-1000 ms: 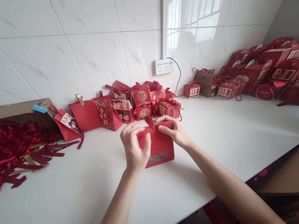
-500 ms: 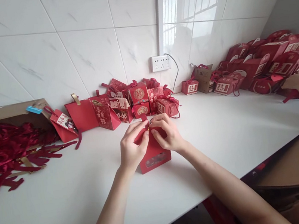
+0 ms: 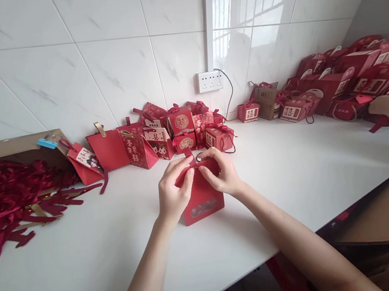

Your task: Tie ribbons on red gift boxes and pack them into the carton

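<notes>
A red gift box [image 3: 203,190] with a clear window low on its front stands upright on the white table, in front of me. My left hand [image 3: 176,183] pinches its top edge, thumb in front and fingers behind. A short red strap [image 3: 188,153] sticks up from the top beside the left fingertips. My right hand [image 3: 221,172] is closed at the top edge too, its thumb and forefinger tips just right of the left thumb. What lies right between the two thumbs is too small to make out.
Several finished-looking red boxes [image 3: 181,120] stand along the tiled wall. At left, a cardboard box [image 3: 13,146] spills red and gold straps [image 3: 15,203]. More red boxes [image 3: 334,84] are heaped at right, where another person's hand [image 3: 388,107] works. An open carton [image 3: 379,214] sits below the table edge.
My right hand's fingertips have drawn slightly away from the strap and rightward along the top edge. The left hand keeps its pinch. The view has shifted a little.
</notes>
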Demonstrator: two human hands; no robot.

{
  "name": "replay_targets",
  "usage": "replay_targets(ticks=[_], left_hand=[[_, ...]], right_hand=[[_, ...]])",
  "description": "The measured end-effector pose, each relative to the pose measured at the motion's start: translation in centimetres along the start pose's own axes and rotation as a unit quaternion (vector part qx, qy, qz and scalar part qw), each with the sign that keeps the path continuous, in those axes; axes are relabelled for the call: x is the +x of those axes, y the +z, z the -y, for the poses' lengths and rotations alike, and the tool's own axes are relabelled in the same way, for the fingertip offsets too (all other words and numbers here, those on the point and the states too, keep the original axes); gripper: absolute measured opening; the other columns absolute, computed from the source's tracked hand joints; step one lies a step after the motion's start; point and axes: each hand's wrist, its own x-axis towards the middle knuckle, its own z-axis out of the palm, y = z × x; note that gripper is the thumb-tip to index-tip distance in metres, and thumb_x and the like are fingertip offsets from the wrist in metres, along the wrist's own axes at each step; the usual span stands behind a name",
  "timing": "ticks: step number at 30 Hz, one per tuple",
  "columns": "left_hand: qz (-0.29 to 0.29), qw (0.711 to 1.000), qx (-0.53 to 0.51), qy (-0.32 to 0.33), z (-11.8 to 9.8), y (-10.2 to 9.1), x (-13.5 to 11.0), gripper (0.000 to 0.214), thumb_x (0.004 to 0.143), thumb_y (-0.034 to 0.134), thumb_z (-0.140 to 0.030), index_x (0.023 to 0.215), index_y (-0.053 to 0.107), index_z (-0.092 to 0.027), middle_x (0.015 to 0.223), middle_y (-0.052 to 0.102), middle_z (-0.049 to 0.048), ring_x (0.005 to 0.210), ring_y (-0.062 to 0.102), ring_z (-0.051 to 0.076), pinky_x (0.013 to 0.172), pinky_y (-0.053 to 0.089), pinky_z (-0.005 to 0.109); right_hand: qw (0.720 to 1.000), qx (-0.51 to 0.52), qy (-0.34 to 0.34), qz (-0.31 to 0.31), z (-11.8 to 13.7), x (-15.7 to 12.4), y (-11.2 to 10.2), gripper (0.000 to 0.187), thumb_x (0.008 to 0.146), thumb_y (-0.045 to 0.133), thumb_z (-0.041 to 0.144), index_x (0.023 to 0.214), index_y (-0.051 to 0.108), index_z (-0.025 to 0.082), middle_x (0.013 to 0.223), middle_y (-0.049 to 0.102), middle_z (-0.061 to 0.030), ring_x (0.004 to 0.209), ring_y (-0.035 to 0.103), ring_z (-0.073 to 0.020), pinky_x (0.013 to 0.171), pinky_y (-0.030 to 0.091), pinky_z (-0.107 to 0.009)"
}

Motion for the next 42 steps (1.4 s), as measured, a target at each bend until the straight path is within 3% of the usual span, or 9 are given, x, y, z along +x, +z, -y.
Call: replay_targets(ticks=[5, 9, 12, 19, 25, 29, 35, 42], left_hand=[[-0.006, 0.998, -0.032, -0.045, -0.14, 0.15, -0.14, 0.022, 0.087, 0.055, -0.026, 0.106, 0.064, -0.020, 0.097, 0.069, 0.0036, 0.087, 0.066, 0.015, 0.082, 0.055, 0.028], [-0.015, 0.989, -0.094, -0.116, -0.44, 0.01, -0.06, 0.038, 0.081, 0.062, -0.026, 0.118, 0.055, -0.021, 0.081, 0.069, 0.0003, 0.080, 0.067, 0.015, 0.080, 0.055, 0.029], [-0.004, 0.978, -0.141, -0.153, -0.51, -0.20, 0.12, 0.043, 0.076, 0.065, -0.024, 0.116, 0.050, -0.021, 0.070, 0.066, -0.0025, 0.074, 0.067, 0.016, 0.075, 0.055, 0.030], [-0.010, 0.985, -0.114, -0.132, -0.42, 0.03, 0.19, 0.015, 0.078, 0.062, -0.026, 0.090, 0.058, -0.019, 0.082, 0.067, 0.0019, 0.078, 0.065, 0.015, 0.076, 0.055, 0.027], [-0.057, 0.996, -0.047, -0.039, -0.43, 0.14, 0.00, 0.016, 0.077, 0.063, -0.020, 0.088, 0.051, -0.020, 0.075, 0.061, -0.0025, 0.072, 0.063, 0.012, 0.072, 0.054, 0.024], [-0.011, 1.000, -0.012, 0.002, -0.58, -0.22, 0.14, 0.006, 0.083, 0.056, -0.016, 0.082, 0.060, -0.020, 0.080, 0.064, -0.0006, 0.077, 0.063, 0.012, 0.074, 0.053, 0.023], [0.004, 0.998, -0.049, -0.029, -0.76, -0.34, 0.38, 0.012, 0.084, 0.056, -0.018, 0.089, 0.067, -0.019, 0.090, 0.068, 0.0018, 0.088, 0.065, 0.014, 0.081, 0.054, 0.026], [0.010, 0.995, -0.071, -0.072, -0.65, -0.25, 0.34, 0.013, 0.082, 0.058, -0.021, 0.089, 0.069, -0.018, 0.090, 0.070, 0.0027, 0.087, 0.066, 0.016, 0.082, 0.055, 0.027]], right_hand=[[1.000, -0.014, 0.005, 0.004, 0.39, 0.20, 0.04, 0.009, 0.088, 0.047, 0.017, 0.085, 0.054, 0.022, 0.080, 0.057, -0.0026, 0.076, 0.053, -0.0169, 0.069, 0.046, -0.033], [0.998, 0.015, 0.049, 0.029, 0.72, 0.33, 0.00, 0.012, 0.089, 0.046, 0.019, 0.080, 0.054, 0.021, 0.075, 0.053, -0.0009, 0.073, 0.051, -0.0157, 0.068, 0.045, -0.031], [0.995, 0.043, 0.083, 0.048, 0.80, 0.40, -0.07, 0.014, 0.089, 0.047, 0.021, 0.077, 0.053, 0.021, 0.074, 0.051, -0.0004, 0.073, 0.051, -0.0154, 0.068, 0.044, -0.031], [0.995, 0.061, 0.063, 0.047, 0.66, 0.35, -0.04, 0.010, 0.087, 0.048, 0.019, 0.078, 0.053, 0.021, 0.076, 0.053, -0.0011, 0.074, 0.051, -0.0161, 0.071, 0.044, -0.033], [0.994, 0.048, 0.091, 0.031, 0.86, 0.26, 0.28, 0.012, 0.086, 0.049, 0.019, 0.075, 0.053, 0.021, 0.074, 0.053, -0.0012, 0.072, 0.050, -0.0157, 0.068, 0.043, -0.031], [0.994, 0.055, 0.085, 0.035, 0.81, 0.27, 0.21, 0.011, 0.086, 0.048, 0.018, 0.078, 0.055, 0.021, 0.074, 0.054, -0.0012, 0.073, 0.051, -0.0160, 0.070, 0.044, -0.032], [0.993, 0.074, 0.078, 0.049, 0.74, 0.30, -0.09, 0.008, 0.087, 0.051, 0.020, 0.083, 0.058, 0.021, 0.076, 0.055, -0.0011, 0.074, 0.051, -0.0155, 0.071, 0.043, -0.032], [0.985, 0.094, 0.132, 0.065, 1.02, 0.60, -0.29, 0.014, 0.089, 0.050, 0.022, 0.077, 0.057, 0.020, 0.075, 0.052, 0.0001, 0.073, 0.050, -0.0143, 0.071, 0.041, -0.030]])
